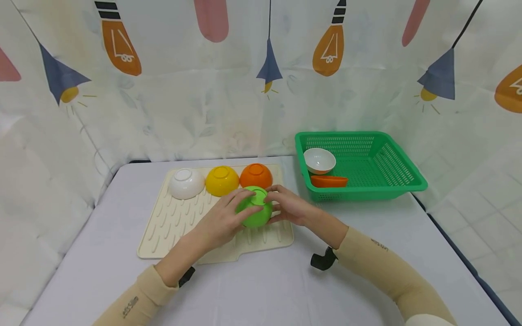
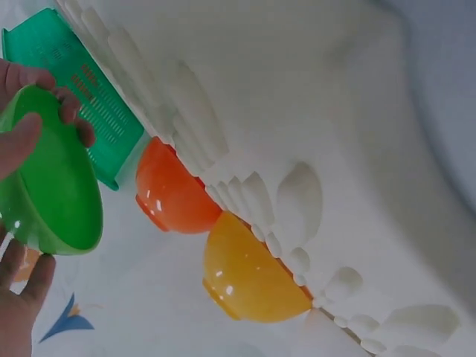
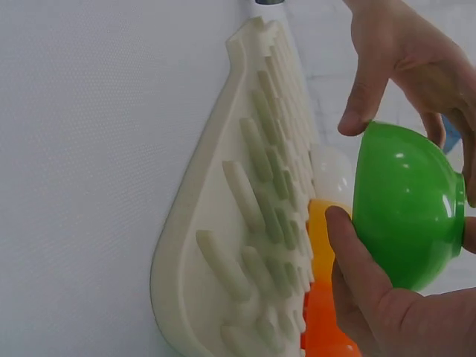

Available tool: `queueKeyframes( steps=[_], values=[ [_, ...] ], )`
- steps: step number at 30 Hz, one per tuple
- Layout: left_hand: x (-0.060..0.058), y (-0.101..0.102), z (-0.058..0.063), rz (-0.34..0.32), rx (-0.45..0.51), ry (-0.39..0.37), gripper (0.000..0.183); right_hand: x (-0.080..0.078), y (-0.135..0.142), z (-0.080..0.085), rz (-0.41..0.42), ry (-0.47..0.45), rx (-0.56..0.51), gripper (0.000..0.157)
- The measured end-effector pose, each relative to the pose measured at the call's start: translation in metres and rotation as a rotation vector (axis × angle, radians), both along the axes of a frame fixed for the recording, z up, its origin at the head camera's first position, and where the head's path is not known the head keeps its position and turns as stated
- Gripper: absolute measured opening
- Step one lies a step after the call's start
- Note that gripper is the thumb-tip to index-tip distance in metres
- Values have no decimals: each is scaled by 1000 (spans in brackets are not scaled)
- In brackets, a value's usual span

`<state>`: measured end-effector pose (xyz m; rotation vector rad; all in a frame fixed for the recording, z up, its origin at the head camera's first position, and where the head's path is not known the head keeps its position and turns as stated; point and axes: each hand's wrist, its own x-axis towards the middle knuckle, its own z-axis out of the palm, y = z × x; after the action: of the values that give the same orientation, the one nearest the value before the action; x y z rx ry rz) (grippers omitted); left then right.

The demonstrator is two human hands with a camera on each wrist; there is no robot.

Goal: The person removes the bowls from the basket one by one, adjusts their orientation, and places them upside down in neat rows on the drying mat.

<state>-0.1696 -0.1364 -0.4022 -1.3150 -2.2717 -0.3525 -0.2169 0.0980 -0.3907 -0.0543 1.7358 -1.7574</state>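
A green bowl (image 1: 254, 210) is held upside down between both hands, over the front right of a cream drying mat (image 1: 175, 226). My left hand (image 1: 226, 217) grips its left side, thumb at the near side and fingers toward the base. On the opposite side, my right hand (image 1: 291, 208) holds it with curled fingers. The right wrist view shows the bowl's rim (image 3: 361, 178) raised off the mat. Behind it, a white bowl (image 1: 186, 183), a yellow bowl (image 1: 222, 181) and an orange bowl (image 1: 256, 175) lie face down in a row along the mat's back.
A green plastic basket (image 1: 367, 194) stands at the back right of the white-covered table (image 1: 261, 294). Inside are a white-lined bowl (image 1: 320, 159) and an orange piece (image 1: 329, 181). A curtain printed with lamps (image 1: 183, 90) hangs right behind the table.
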Motion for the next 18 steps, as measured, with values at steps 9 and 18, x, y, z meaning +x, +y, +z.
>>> queueKeyframes(
  steps=[9,18],
  values=[
    [3,-5,-2,103,115,-349,85,5,-3,-3,-7,32,-18,52],
    [1,-12,-2,107,158,-382,82,4,3,-6,149,210,2,58]
  ],
)
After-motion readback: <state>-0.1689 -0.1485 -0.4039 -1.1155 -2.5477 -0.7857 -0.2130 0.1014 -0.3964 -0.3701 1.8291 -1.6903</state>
